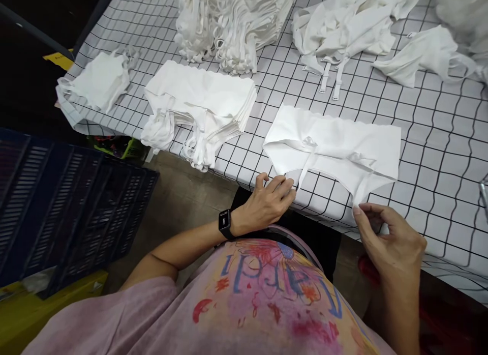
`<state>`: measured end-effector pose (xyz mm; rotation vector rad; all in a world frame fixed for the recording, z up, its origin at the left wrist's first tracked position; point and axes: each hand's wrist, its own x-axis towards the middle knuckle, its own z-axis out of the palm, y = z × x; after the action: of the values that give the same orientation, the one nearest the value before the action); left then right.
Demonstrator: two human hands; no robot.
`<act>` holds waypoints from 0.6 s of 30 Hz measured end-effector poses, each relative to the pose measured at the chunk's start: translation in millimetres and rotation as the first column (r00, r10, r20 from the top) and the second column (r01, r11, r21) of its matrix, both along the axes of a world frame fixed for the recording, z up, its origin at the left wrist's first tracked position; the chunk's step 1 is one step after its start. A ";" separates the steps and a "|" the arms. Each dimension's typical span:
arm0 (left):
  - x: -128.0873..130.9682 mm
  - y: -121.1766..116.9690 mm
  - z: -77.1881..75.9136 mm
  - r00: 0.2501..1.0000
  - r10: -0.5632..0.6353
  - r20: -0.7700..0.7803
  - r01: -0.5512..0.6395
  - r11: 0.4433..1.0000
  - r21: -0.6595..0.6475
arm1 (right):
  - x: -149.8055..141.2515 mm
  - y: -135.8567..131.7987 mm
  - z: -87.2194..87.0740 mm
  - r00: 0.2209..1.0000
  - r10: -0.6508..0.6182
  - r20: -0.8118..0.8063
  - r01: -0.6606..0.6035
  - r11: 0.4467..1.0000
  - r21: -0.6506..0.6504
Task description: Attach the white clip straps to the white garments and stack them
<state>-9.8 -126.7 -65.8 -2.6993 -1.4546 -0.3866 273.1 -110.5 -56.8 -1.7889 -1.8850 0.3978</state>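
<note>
A white bra top (343, 139) lies spread flat on the checked tablecloth in front of me, its straps toward the table's near edge. My right hand (392, 233) pinches the right strap end between thumb and forefinger. At the lower left of the same top, my left hand (272, 200) is closed, its fingers curled over the strap end; the fingertips are partly hidden. A loose narrow strap hangs down beside its fingers. To the left sits a neat stack of white bra tops (206, 98), straps bunched at its near side.
Big piles of white garments (244, 24) stand at the back, with loose white tops (346, 34) at the back right. A smaller white stack (101, 80) lies at the far left corner. Blue plastic crates (57, 207) stand on the floor at left.
</note>
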 end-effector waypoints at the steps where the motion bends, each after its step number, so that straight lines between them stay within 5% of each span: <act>1: 0.3 0.2 1.6 1.000 -0.007 -0.014 0.007 1.000 0.007 | -0.2 -1.1 0.8 1.000 0.004 0.010 -0.004 1.000 -0.016; 9: 13.5 10.8 25.7 0.979 -0.143 -0.149 0.139 0.990 -0.037 | -37.2 -5.0 23.5 0.997 -0.039 -0.065 0.052 0.975 0.214; 13: 21.4 20.3 31.0 0.943 -0.244 -0.225 0.224 0.968 -0.113 | -84.3 -15.1 35.6 0.936 0.276 -0.217 -0.214 0.939 0.270; 16: 28.5 22.7 24.7 0.926 -0.247 -0.284 0.228 0.969 -0.096 | -118.2 -21.1 37.3 0.774 0.561 -0.293 -0.480 0.822 0.305; 18: 36.0 20.8 17.1 0.950 -0.124 -0.286 0.127 0.992 -0.009 | -133.5 -22.1 35.7 0.684 0.659 -0.311 -0.588 0.752 0.299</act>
<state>26.2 -105.9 -48.6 -2.7069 -1.2042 -0.0030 139.5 -132.5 -21.0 -0.7981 -2.0929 0.7486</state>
